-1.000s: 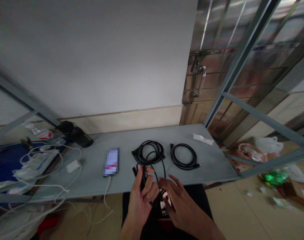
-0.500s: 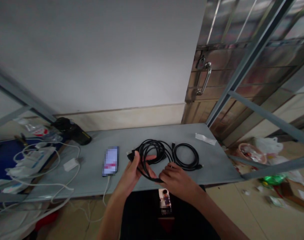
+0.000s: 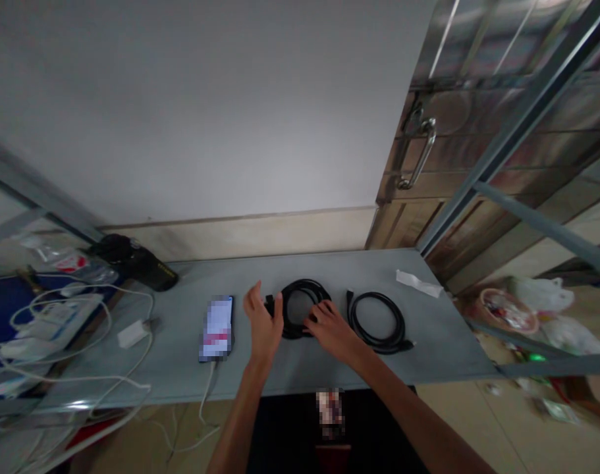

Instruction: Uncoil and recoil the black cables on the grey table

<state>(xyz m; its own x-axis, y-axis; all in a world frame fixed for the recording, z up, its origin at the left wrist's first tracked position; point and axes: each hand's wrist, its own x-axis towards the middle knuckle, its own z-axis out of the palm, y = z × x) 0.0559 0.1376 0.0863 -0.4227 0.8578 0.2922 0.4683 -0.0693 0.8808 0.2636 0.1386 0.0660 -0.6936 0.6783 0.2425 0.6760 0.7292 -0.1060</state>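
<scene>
A coiled black cable [image 3: 300, 284] lies on the grey tabletop between my hands. My left hand [image 3: 263, 324] is at the coil's left side, fingers stretched up and thumb apart, close to a dark connector [image 3: 270, 303]. My right hand [image 3: 330, 327] has its fingers bent over the lower right part of the coil, gripping the cable there; the fingertips are partly hidden. To the right lies a second black cable [image 3: 403, 322], wound in a ring, with its plug ends sticking out.
A phone [image 3: 217, 329] lies left of my hands, plugged into a white cord. Farther left are a black bottle [image 3: 151, 266], a clear plastic bottle [image 3: 77, 262], a white adapter [image 3: 133, 334] and tangled white cords. A white strip [image 3: 419, 284] lies at the right, near the metal frame [image 3: 458, 184].
The coil held up over the table's front edge now lies flat on the tabletop. Both hands moved forward, and my left hand's fingers have come off the loops. The view shifted slightly.
</scene>
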